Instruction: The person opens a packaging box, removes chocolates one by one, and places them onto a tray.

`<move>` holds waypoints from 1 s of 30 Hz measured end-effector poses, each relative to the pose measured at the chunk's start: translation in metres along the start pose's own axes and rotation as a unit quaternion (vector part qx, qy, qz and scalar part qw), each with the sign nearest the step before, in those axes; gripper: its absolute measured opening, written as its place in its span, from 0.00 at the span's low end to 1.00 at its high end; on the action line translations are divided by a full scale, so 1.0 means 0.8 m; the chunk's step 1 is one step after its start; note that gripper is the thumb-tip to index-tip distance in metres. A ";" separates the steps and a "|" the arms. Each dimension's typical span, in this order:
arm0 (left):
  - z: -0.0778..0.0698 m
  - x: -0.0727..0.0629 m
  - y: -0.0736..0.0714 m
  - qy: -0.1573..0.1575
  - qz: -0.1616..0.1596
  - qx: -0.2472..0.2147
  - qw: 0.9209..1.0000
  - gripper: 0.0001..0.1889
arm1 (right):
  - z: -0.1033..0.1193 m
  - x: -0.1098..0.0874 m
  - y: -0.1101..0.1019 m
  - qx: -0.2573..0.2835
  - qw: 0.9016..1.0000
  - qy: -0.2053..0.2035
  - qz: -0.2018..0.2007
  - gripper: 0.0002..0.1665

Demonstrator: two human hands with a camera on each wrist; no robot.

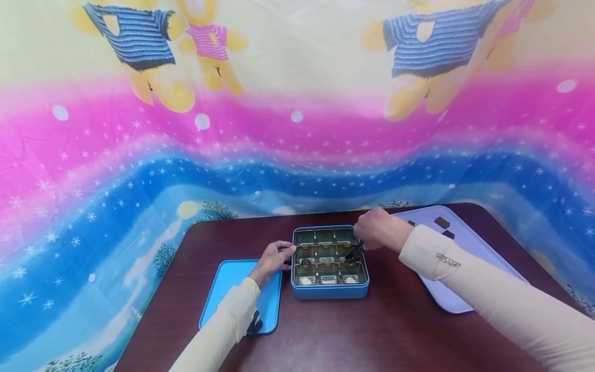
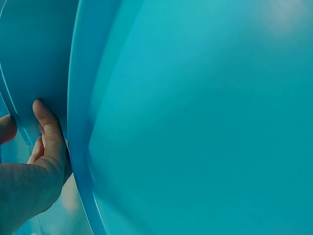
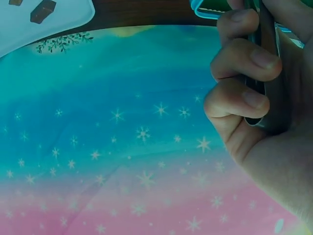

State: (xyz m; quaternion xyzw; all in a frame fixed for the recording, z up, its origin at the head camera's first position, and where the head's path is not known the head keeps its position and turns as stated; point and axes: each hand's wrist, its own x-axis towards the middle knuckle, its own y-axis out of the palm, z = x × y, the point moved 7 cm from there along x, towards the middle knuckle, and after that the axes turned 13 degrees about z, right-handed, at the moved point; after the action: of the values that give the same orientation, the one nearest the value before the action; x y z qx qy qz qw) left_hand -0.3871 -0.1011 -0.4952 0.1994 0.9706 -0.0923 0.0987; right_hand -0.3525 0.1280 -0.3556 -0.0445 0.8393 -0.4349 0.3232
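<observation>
A blue square tin with a divided insert stands on the table. My left hand holds its left edge, with fingertips right at the rim; in the left wrist view, fingers lie on both sides of that rim. Curled fingers of my right hand grip black tongs. In the head view the tongs reach down into the right compartment of the middle row. A small brown piece sits in that row's left compartment. White patches show on the floor of the front compartments. The tongs' tips are too dark to make out.
Right of the tin lies a pale lavender tray with several dark brown pieces. To the left, a blue lid lies flat beneath the left forearm. A printed cloth hangs behind the dark red-brown table.
</observation>
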 end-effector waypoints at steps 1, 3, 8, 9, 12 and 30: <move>0.000 0.000 0.000 0.000 0.000 -0.001 1.000 0.22 | 0.000 0.000 0.001 0.002 1.000 -0.003 -0.004 0.10; 0.000 0.001 0.000 0.000 -0.001 -0.003 1.000 0.22 | 0.000 -0.001 0.002 0.006 1.000 -0.008 -0.010 0.10; 0.000 0.000 0.000 -0.002 -0.004 -0.003 1.000 0.21 | -0.001 -0.003 0.003 0.011 0.999 -0.022 -0.031 0.11; -0.001 0.000 0.000 -0.002 -0.004 -0.002 1.000 0.21 | -0.001 -0.004 0.003 0.011 0.999 -0.024 -0.036 0.11; -0.001 -0.001 0.000 -0.003 -0.004 -0.002 1.000 0.22 | -0.004 -0.004 0.004 0.021 0.998 -0.031 -0.046 0.10; 0.002 0.000 0.000 -0.002 0.000 -0.003 1.000 0.23 | -0.044 -0.028 0.003 0.142 0.988 -0.047 -0.039 0.08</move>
State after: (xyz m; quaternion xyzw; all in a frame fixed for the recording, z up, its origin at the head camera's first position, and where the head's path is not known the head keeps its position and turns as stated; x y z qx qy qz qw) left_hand -0.3869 -0.1012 -0.4965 0.1985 0.9707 -0.0902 0.1009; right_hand -0.3546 0.1624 -0.3314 -0.0516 0.7509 -0.5592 0.3477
